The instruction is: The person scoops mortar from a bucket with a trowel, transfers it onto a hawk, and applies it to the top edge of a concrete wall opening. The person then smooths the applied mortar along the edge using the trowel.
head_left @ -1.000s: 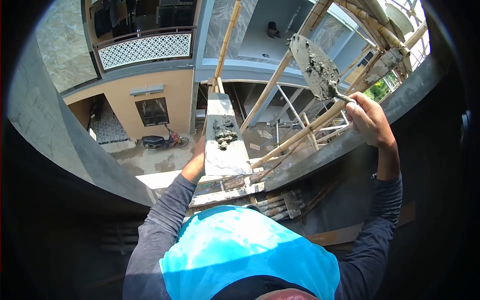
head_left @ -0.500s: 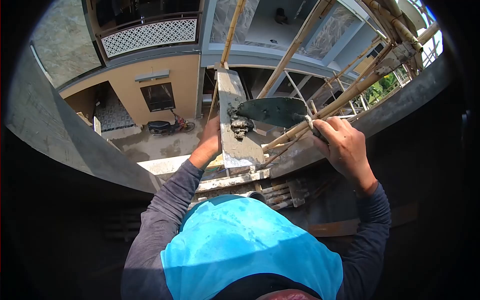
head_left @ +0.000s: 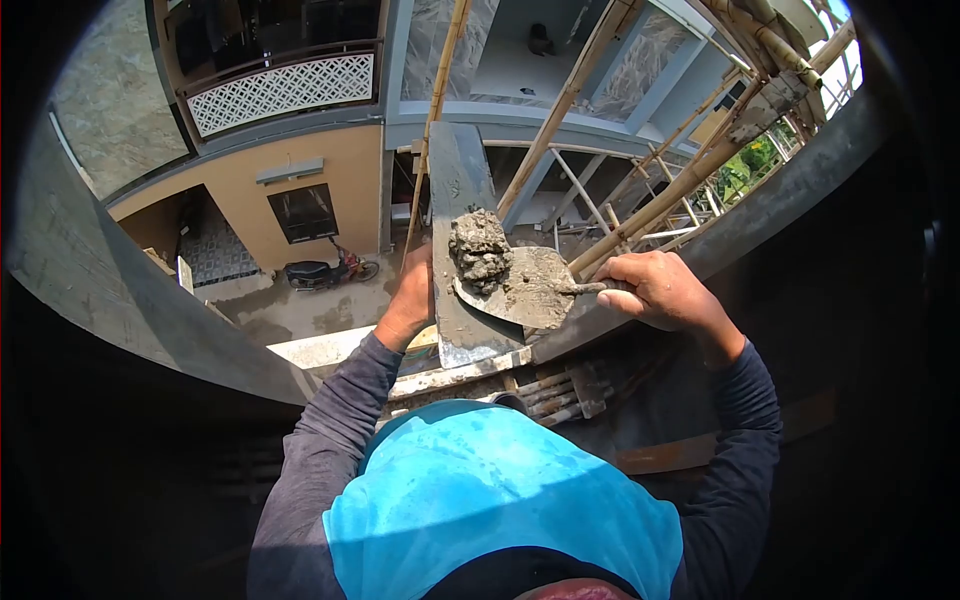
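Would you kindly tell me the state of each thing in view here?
Left hand: gripping the long grey plaster board, tilted.
Right hand: closed on the steel trowel.
Lump of wet grey mortar: heaped on trowel blade against board.
Parked motorbike: upright below.

The left hand (head_left: 410, 296) grips the near edge of a long grey float board (head_left: 455, 240), which tilts upward and away from the body; the right hand (head_left: 655, 290) is closed round the handle of a trowel (head_left: 530, 290), whose blade lies flat against the board's face; a lump of wet mortar (head_left: 480, 248) sits where blade and board meet, touching both. Bamboo scaffold poles (head_left: 640, 205) cross behind the tools; far below stands a parked motorbike (head_left: 325, 272) beside a tan wall (head_left: 330, 160), possibly a house front, though the lens bends it; a blue cloth (head_left: 500, 500) covers the person's chest.
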